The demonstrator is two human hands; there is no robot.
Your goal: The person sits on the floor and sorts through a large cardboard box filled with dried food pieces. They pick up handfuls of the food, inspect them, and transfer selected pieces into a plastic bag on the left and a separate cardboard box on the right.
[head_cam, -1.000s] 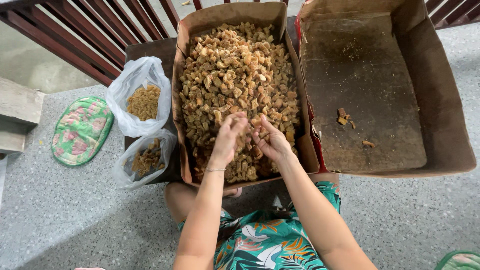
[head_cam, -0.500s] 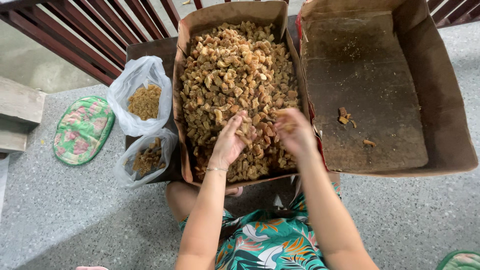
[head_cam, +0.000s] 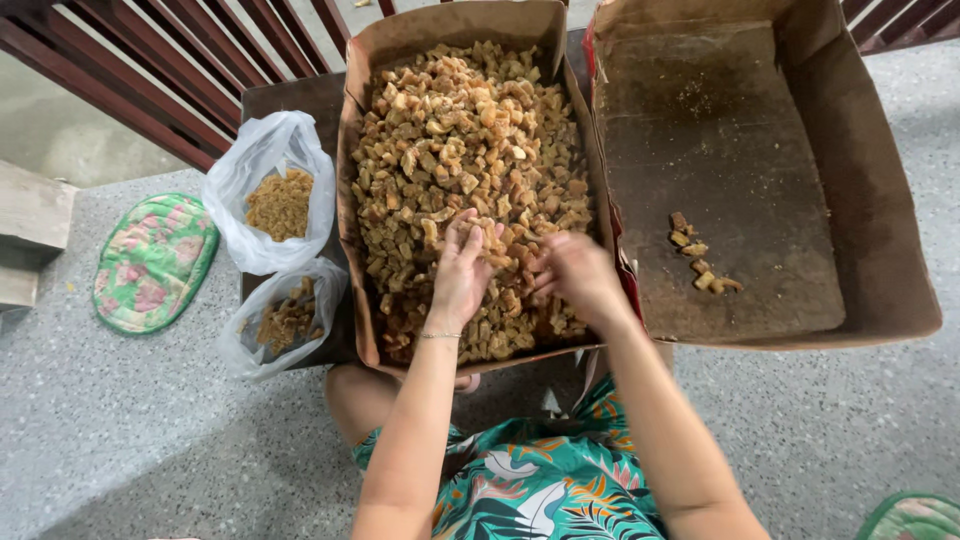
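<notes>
Both hands work in the cardboard box point(head_cam: 365, 200) of brown chunks point(head_cam: 470, 150): the left hand point(head_cam: 462, 275) rests flat on the heap, and the right hand point(head_cam: 578, 275), blurred, seems to pinch pieces near the box's right wall.

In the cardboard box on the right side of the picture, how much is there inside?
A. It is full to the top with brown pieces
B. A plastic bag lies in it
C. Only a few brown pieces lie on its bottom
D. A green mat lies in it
C: the right cardboard box shows a mostly bare bottom with only a few brown pieces, while the heaped chunks fill the left box.
</notes>
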